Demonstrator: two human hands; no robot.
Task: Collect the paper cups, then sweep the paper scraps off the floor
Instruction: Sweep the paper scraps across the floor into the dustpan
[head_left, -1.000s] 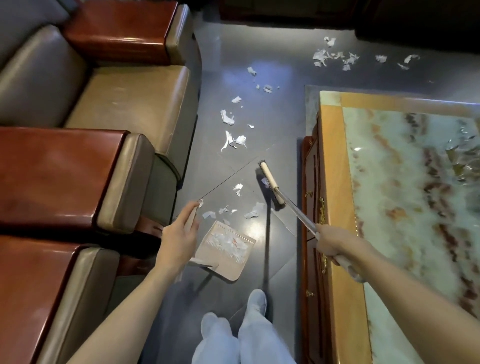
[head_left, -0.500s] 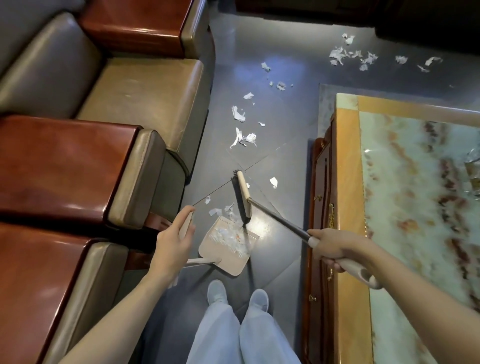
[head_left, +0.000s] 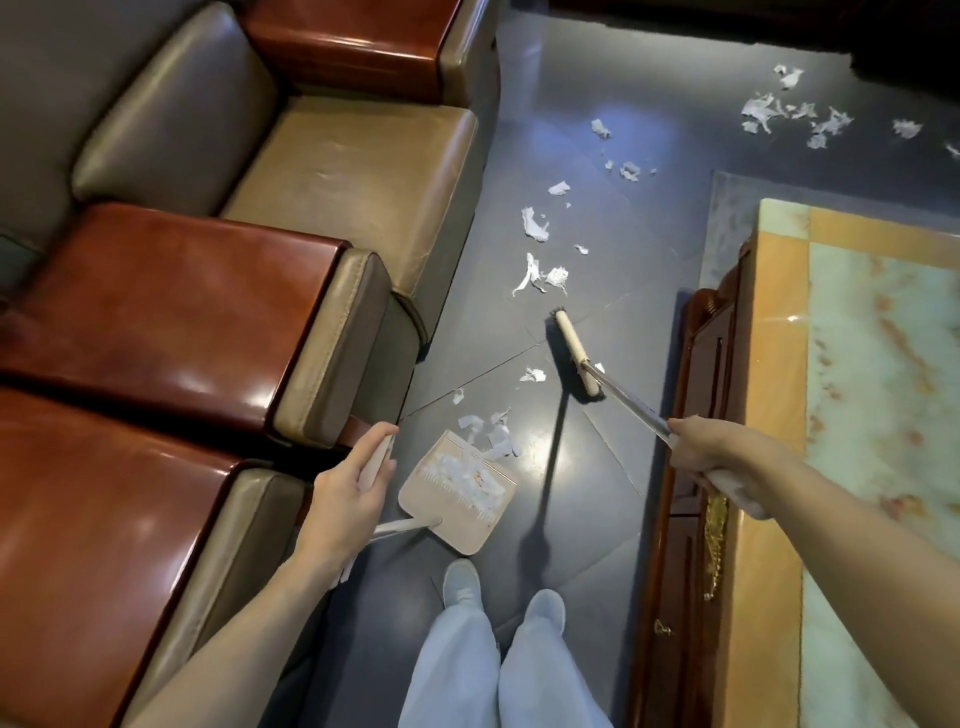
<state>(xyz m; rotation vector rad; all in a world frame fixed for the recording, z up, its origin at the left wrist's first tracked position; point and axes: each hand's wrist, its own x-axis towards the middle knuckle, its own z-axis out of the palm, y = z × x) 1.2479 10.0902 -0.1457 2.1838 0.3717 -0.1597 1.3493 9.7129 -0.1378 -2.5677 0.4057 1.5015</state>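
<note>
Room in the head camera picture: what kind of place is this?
Likely a sitting room or lounge: leather armchairs in a row, a low wooden table with a marble-like top, and a dark tiled floor strewn with paper scraps.

Grey-brown leather seats (head_left: 353, 171) filling the left of the frame, glossy red-brown armrests (head_left: 171, 312) between them, marble-topped wooden table (head_left: 883, 364) at right, gilt handle (head_left: 716, 545) on its side.

No text, label, brand, number or sign can be read anywhere in view. The paper scraps (head_left: 535, 273) on the floor are too small and blurred to show any print. The dustpan (head_left: 457, 530), the broom (head_left: 571, 358) and the desk (head_left: 774, 364) show no legible marking.
</note>
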